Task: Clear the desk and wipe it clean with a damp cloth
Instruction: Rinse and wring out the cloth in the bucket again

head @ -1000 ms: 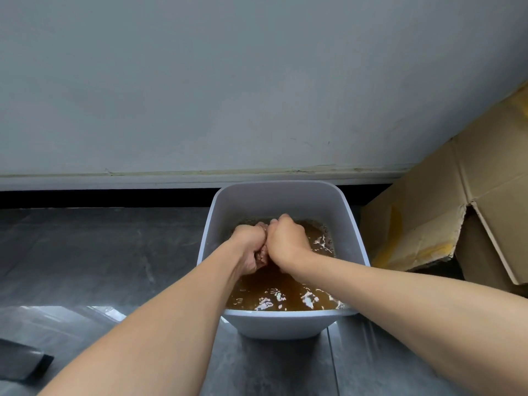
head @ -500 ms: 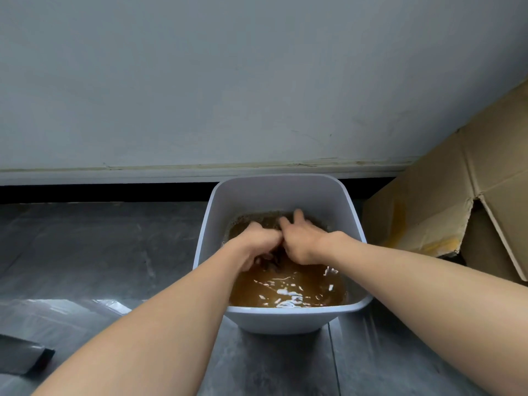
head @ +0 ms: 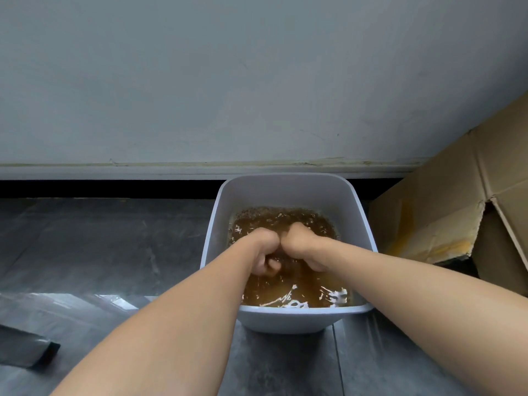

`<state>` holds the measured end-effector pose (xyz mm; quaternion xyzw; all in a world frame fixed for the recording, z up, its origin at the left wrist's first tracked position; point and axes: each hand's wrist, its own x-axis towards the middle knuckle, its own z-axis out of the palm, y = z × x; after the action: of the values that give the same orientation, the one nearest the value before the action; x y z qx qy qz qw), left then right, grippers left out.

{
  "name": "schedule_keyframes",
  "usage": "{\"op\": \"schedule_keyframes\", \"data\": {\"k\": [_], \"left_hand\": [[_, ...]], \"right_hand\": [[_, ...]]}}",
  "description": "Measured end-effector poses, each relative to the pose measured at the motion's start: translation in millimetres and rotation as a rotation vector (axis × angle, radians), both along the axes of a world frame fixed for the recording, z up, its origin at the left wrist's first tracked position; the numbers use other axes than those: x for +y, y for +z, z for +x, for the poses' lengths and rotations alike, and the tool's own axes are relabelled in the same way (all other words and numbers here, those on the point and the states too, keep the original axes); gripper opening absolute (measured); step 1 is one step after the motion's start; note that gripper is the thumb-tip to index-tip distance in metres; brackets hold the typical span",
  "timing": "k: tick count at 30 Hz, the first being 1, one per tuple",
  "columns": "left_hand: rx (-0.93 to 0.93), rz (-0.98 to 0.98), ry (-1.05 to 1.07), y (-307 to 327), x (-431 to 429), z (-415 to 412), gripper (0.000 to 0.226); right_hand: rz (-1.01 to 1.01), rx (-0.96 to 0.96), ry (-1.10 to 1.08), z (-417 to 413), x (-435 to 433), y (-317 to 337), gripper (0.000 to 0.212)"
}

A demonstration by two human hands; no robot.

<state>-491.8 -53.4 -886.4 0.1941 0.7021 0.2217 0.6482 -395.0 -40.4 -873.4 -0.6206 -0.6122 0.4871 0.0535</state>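
The right hand (head: 304, 247), straight-fingered a moment earlier, had curled tight against the left hand (head: 264, 252), both squeezing the cloth (head: 283, 257) (only a dark scrap showed between the fingers) in the brown water (head: 300, 290) of the white tub (head: 285, 190), so rinsing probably went on.

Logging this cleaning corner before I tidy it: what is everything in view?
tub: one, white, on the floor by the wall
water: brown, rippled, inside the tub
cloth: one, dark, barely visible between the fists
cardboard box: one, tan, torn, right of the tub
flat object: one, dark grey, floor at lower left
floor: grey tiles
wall: pale grey, white skirting
left hand: in the water, fingers curled on the cloth
right hand: in the water, gripping the cloth too
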Motion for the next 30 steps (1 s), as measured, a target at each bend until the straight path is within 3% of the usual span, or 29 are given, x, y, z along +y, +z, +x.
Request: {"op": "schedule_keyframes", "data": {"k": [2,7,11,16,21,25,28,30], "left_hand": [[0.007,0.001,0.073,1.2,-0.1,-2.8,0.035],[-0.075,0.076,0.264,8.4,-5.2,0.2,0.036],[-0.159,0.17,0.121,20.8,-8.4,8.0,0.036],[-0.221,0.13,0.023,25.2,-13.7,9.2,0.035],[0.041,0.144,0.323,15.2,-10.9,-2.2,0.033],[0.288,0.206,0.176,-1.3,-6.2,3.6,0.016],[0.627,0.217,-0.098,-12.1,-3.2,-1.2,0.071],[0.704,0.149,-0.251,-6.1,-6.9,-0.2,0.087]], "right_hand": [[-0.015,0.076,-0.178,-10.2,-5.5,4.2,0.029],[0.192,0.09,-0.262,-18.6,-10.3,2.7,0.034],[0.304,0.044,-0.282,-3.9,-1.3,6.7,0.028],[0.278,-0.03,-0.268,3.0,3.0,7.9,0.029],[0.221,-0.027,-0.018,-8.8,-15.8,13.6,0.032],[0.305,-0.234,0.195,-0.3,-7.5,11.1,0.037],[0.306,-0.4,0.361,5.8,-5.4,2.4,0.043],[0.26,-0.464,0.446,8.1,-4.8,-2.8,0.059]]}}
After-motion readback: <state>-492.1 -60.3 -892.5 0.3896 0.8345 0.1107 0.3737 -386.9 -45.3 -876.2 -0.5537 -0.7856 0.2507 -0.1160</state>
